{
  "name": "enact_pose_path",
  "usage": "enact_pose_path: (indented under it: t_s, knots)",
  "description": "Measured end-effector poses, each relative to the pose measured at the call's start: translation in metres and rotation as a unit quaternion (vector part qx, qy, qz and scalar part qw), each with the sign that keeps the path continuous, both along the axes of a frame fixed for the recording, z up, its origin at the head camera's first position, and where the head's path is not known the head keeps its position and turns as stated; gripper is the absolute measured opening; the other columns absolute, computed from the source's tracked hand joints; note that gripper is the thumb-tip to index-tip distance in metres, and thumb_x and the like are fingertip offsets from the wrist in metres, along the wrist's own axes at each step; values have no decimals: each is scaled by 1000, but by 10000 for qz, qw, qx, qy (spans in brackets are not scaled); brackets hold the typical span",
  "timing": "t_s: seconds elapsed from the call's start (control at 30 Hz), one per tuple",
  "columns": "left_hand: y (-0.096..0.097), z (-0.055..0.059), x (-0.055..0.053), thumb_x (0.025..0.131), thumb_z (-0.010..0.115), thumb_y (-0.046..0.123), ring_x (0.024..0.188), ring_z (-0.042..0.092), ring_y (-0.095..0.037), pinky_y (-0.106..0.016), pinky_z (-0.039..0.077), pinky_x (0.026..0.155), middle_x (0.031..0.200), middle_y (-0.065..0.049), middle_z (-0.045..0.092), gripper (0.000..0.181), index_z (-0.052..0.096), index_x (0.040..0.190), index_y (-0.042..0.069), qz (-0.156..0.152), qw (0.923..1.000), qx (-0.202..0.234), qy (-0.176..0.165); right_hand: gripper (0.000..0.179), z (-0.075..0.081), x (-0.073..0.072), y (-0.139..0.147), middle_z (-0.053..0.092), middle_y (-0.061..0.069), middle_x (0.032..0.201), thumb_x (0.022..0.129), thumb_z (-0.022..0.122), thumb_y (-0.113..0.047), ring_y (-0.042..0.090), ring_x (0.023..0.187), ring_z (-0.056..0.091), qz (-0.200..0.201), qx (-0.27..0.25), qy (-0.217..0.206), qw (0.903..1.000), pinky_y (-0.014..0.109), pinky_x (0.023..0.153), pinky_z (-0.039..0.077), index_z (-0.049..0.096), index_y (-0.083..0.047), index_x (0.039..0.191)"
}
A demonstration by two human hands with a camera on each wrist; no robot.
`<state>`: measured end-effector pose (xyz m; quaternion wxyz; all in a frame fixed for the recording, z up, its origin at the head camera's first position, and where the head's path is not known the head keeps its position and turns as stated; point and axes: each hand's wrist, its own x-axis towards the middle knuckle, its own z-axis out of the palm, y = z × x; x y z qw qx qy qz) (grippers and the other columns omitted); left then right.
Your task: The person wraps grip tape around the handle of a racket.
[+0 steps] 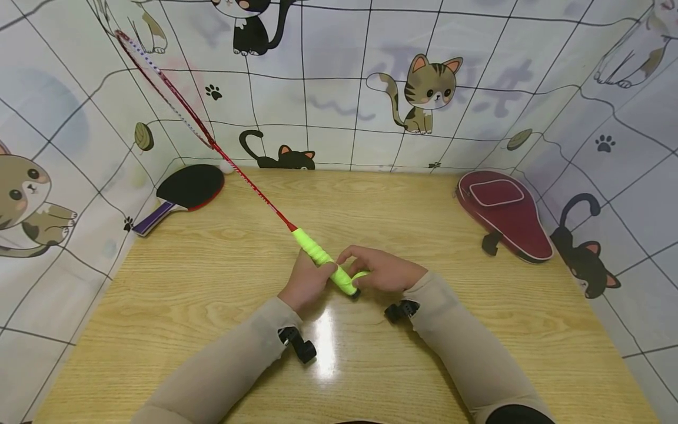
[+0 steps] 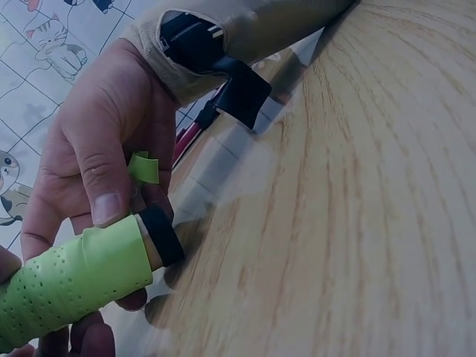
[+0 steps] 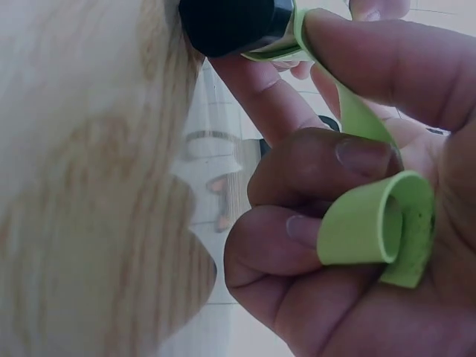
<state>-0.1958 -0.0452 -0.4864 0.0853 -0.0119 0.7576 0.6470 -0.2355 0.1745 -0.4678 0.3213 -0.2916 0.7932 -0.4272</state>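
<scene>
A badminton racket with a red shaft slants up to the left, its head raised before the far wall. My left hand grips the handle, thumb on top of the yellow-green grip tape. That perforated tape is wrapped round the handle, close to the black butt end. At the butt my right hand holds the tape's loose tail, which curls out between its bent fingers. Its thumb lies against the wrapped edge. Part of the tail is hidden inside the right hand.
A black table tennis paddle lies at the table's back left, a white ball beside it. At the back right lies a dark red paddle case. Cat-printed sheeting stands round the wooden table.
</scene>
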Motion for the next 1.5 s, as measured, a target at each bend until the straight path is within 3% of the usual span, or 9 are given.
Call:
enact_pose_path:
  t_s: [0.2,0.43,0.63,0.9,1.2,1.5]
  knots:
    - [1,-2,-1,83,62,-3,71,46,-16,-27,42,63,81,-1,47,25,47,101,6,14,9998,183,33,51,-2,-2,1,75,1,119,100,66,-5,19,113,68,36,-26,-130,9999,44,100,48,48,-27,142]
    - [2,-3,-1,82,60,-4,76,46,-17,-28,42,68,85,-2,47,26,46,102,6,-49,9996,263,18,52,-2,-1,0,75,1,117,98,69,-6,19,107,69,11,27,-147,9999,42,96,50,49,-25,142]
    - [2,-3,1,96,72,15,78,48,-15,-28,43,72,82,1,50,23,53,104,7,-63,9995,305,22,53,0,-1,0,73,4,121,96,72,-8,20,111,68,-81,40,34,10000,42,93,54,51,-28,140]
    - [2,-3,0,95,78,22,77,46,-14,-27,42,70,78,2,46,28,52,93,10,58,9996,275,74,49,0,-1,0,72,3,125,99,68,-8,20,116,67,6,47,-29,10000,44,97,52,52,-29,140]
    - [4,-4,1,91,69,3,81,48,-16,-28,44,74,85,-1,50,23,48,101,8,144,9993,337,64,44,0,-3,2,75,0,118,101,62,-5,19,114,67,62,65,-162,9998,45,99,49,52,-25,139]
    - [3,-4,2,97,67,12,112,49,-22,-35,42,99,125,-12,48,48,42,136,-1,2,9992,338,-195,50,-2,-4,4,75,0,120,100,59,-2,19,114,68,179,-11,-132,9998,43,100,48,49,-26,144]
